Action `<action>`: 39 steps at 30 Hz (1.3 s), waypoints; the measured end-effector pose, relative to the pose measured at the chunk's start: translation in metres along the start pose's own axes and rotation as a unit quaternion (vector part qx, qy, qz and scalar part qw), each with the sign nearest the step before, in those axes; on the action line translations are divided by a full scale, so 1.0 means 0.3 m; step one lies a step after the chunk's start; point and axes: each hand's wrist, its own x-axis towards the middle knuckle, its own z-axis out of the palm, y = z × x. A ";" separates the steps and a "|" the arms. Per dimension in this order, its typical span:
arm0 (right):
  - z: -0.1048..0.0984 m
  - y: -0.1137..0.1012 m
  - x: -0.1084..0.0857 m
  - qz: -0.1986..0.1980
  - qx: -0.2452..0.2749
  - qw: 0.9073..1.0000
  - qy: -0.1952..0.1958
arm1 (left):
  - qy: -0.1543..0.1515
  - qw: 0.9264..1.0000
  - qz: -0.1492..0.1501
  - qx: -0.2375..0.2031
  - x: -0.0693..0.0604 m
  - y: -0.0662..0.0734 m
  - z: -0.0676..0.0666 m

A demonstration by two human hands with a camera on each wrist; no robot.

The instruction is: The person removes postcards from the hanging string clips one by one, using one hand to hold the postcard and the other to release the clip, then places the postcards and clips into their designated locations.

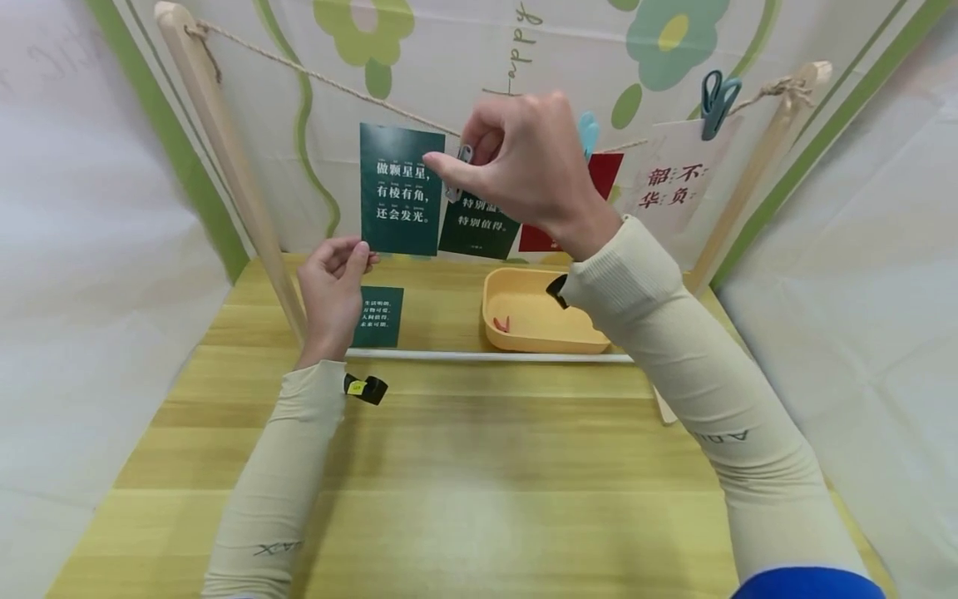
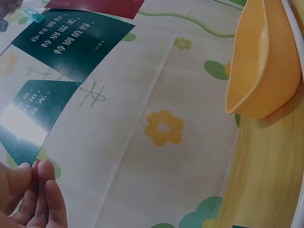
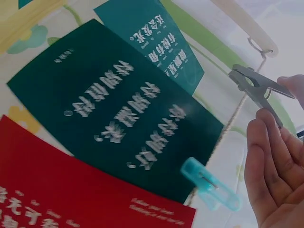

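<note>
My left hand (image 1: pixel 333 283) pinches the lower left corner of a dark green card (image 1: pixel 400 190) with white writing, held upright just below a twine line (image 1: pixel 337 86). Between the thumb and fingers of my right hand (image 1: pixel 527 158) is a grey clothespin (image 3: pixel 259 85); in the right wrist view its jaws are spread and stand apart from the card. A second green card (image 3: pixel 118 104) hangs beside it, with a light blue clothespin (image 3: pixel 211 184) at its top edge. The right hand partly covers that card in the head view.
A red card (image 3: pixel 95 185) and a pale card (image 1: pixel 677 179) hang farther right, the latter under a dark teal clothespin (image 1: pixel 717 104). Wooden posts (image 1: pixel 224 158) carry the line. Below are a yellow tray (image 1: pixel 546 343) holding small red clothespins and another green card (image 1: pixel 382 316).
</note>
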 end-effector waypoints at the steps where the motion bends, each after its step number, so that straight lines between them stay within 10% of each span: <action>1: 0.001 0.005 -0.006 0.002 0.000 1.000 -0.001 | -0.001 1.000 0.000 0.001 0.000 -0.003 -0.002; 39: 0.065 0.198 -0.265 0.086 -0.014 0.995 -0.046 | -0.011 0.999 -0.032 0.014 0.002 -0.074 -0.011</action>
